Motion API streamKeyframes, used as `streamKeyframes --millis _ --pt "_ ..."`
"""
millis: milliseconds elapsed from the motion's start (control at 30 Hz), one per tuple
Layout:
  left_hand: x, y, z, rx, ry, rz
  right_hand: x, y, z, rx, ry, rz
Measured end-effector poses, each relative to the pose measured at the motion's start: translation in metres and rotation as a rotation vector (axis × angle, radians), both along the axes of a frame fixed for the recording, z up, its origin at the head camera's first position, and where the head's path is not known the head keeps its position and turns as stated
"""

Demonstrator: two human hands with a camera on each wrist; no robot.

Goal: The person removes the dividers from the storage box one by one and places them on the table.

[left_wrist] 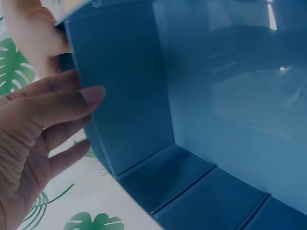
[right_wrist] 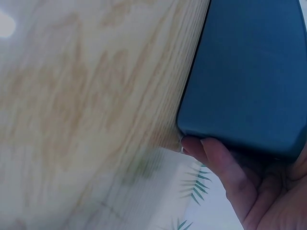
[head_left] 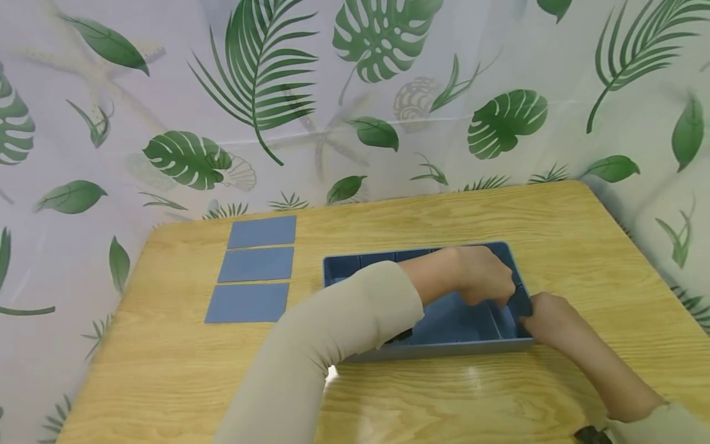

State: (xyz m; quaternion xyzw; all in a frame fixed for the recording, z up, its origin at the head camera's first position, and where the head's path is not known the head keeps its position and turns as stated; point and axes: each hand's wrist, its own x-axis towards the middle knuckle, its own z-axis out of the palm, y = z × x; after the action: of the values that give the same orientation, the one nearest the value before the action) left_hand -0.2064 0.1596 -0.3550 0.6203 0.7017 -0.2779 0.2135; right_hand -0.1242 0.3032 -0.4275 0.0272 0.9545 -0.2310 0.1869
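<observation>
A long blue plastic tray (head_left: 438, 349) with slotted inner walls rests on the table. My left hand (head_left: 482, 274) reaches across into its right end. In the left wrist view, the thumb of that hand lies on the face of a flat blue divider (left_wrist: 127, 96) standing near the end wall, with the other fingers behind its edge. At the right front corner, my right hand (head_left: 554, 320) grips the tray's end wall. The right wrist view shows curled fingers (right_wrist: 223, 160) against the end of the tray (right_wrist: 244, 81).
Three flat blue panels, a far one (head_left: 262, 231), a middle one (head_left: 256, 264) and a near one (head_left: 247, 303), lie in a column left of the tray. Behind the wooden table (head_left: 166, 370) hangs a leaf-patterned cloth (head_left: 310, 74).
</observation>
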Motion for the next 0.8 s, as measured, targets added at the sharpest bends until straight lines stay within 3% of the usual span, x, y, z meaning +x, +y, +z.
streamKeyframes --millis 333,567,800 --pt "-0.006 0.005 -0.028 0.040 0.031 -0.038 0.000 0.000 -0.002 0.022 0.028 0.029" --pt "-0.005 0.015 -0.037 -0.005 0.027 -0.018 0.000 0.003 -0.002 0.019 0.006 0.035" --pt "-0.010 0.012 -0.045 -0.036 0.079 0.005 -0.001 0.001 -0.003 0.027 0.037 0.038"
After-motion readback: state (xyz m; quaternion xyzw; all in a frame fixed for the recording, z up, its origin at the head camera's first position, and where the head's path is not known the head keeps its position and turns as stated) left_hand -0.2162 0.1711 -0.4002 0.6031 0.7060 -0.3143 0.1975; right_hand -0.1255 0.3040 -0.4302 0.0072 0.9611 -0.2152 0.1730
